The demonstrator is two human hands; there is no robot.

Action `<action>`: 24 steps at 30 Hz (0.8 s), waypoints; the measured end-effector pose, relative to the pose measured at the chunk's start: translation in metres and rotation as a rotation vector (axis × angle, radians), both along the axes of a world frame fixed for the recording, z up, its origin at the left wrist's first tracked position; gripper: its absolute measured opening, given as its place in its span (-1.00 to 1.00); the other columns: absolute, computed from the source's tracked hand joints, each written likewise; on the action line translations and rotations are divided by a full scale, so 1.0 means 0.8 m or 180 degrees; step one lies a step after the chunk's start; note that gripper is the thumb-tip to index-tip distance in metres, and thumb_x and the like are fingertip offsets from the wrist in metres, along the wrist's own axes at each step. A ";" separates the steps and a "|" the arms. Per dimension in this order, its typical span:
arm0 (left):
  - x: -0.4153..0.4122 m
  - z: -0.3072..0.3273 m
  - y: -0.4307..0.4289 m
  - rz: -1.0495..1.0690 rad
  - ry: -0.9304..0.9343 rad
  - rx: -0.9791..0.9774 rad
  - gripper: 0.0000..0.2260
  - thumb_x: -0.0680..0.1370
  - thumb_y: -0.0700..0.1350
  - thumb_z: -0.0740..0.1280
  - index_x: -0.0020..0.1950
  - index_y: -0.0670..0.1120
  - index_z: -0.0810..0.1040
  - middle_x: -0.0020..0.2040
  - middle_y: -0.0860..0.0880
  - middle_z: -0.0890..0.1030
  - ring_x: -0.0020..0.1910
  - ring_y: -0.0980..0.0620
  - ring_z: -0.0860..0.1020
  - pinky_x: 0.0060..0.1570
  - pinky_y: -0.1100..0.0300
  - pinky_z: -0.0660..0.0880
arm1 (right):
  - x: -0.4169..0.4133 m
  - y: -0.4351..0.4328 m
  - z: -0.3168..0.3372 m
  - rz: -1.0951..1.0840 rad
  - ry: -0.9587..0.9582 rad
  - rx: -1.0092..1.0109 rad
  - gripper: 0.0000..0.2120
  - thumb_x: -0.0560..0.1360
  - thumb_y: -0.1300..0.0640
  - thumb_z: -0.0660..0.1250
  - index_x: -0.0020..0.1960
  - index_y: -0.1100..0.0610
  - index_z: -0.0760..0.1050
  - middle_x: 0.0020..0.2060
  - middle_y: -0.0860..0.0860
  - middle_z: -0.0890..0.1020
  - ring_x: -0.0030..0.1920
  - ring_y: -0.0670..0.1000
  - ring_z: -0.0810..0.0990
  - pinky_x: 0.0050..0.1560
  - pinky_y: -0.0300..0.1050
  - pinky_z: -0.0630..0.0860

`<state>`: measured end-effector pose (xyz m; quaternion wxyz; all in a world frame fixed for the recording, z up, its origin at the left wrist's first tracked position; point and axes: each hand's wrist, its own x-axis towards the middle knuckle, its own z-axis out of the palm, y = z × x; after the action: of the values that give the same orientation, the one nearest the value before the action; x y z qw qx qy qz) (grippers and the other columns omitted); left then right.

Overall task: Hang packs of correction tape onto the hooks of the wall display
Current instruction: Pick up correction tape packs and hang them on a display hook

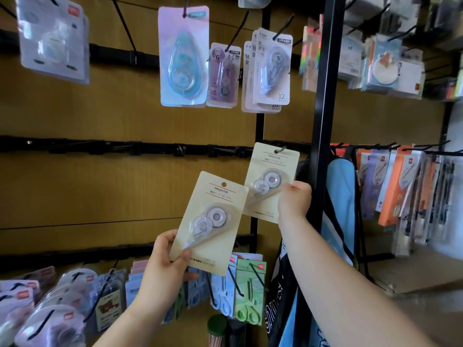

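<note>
Landmark: a tall black post [325, 108] is standing up the wall display, and every place here is being told from it.
Left hand: the left hand [162, 261] is reaching up, well to the left of the black post and low down. Its thumb is pressing on the front of a pack and its fingers are curling behind it, so it is clamped on that pack.
First pack: the first cream pack [213, 221] of correction tape is tilting in the left hand, left of the black post. Its round hole is not sitting on a hook yet.
Right hand: the right hand [294, 199] is reaching up just left of the black post. Its fingers are curling round the right edge of another pack and gripping it.
Second pack: the second cream pack [271, 181] is being held just left of the black post, higher than the first one.
Hook: the grey hook [282, 149] is poking out at the hole in the top of the second cream pack.
Rail: a black rail [100, 146] is running away to the left of the black post.
Blue pack: a blue pack [184, 56] is hanging high up, left of the black post.
Bag: a blue bag [342, 196] is hanging just right of the black post.
</note>
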<state>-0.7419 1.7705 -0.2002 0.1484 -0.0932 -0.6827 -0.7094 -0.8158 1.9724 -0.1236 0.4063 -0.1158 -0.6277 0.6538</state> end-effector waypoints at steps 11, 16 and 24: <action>-0.028 -0.002 -0.022 0.0158 -0.0026 0.0010 -0.80 0.54 -0.29 0.19 0.01 0.01 0.35 0.05 -0.14 0.52 -0.07 -0.09 0.57 -0.51 0.33 0.53 | -0.042 0.004 0.013 -0.0033 -0.0257 0.0064 -0.80 0.51 0.32 0.10 -0.25 0.15 0.32 -0.33 0.04 0.38 -0.29 0.09 0.37 -0.34 -0.18 0.33; -0.033 -0.002 -0.019 0.0194 0.0056 0.0012 -0.79 0.54 -0.30 0.19 0.10 -0.05 0.33 0.02 -0.10 0.53 -0.11 0.00 0.56 -0.52 0.39 0.51 | -0.034 0.002 0.013 0.0020 -0.0533 0.0113 -0.66 0.55 0.24 0.14 0.31 0.27 0.24 0.23 0.26 0.46 0.20 0.24 0.48 0.12 0.02 0.45; -0.020 0.001 0.004 0.0055 -0.0011 0.0107 -0.79 0.55 -0.28 0.18 -0.05 0.05 0.35 0.00 -0.06 0.52 -0.10 -0.03 0.55 -0.44 0.29 0.55 | 0.018 -0.024 -0.036 0.0543 -0.0383 0.0477 -0.65 0.56 0.15 0.17 0.32 0.20 0.29 0.19 0.07 0.45 0.20 0.05 0.44 0.18 -0.12 0.37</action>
<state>-0.7582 1.7738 -0.1992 0.1549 -0.0836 -0.6717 -0.7196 -0.8016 1.9531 -0.1525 0.3184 -0.0703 -0.7056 0.6291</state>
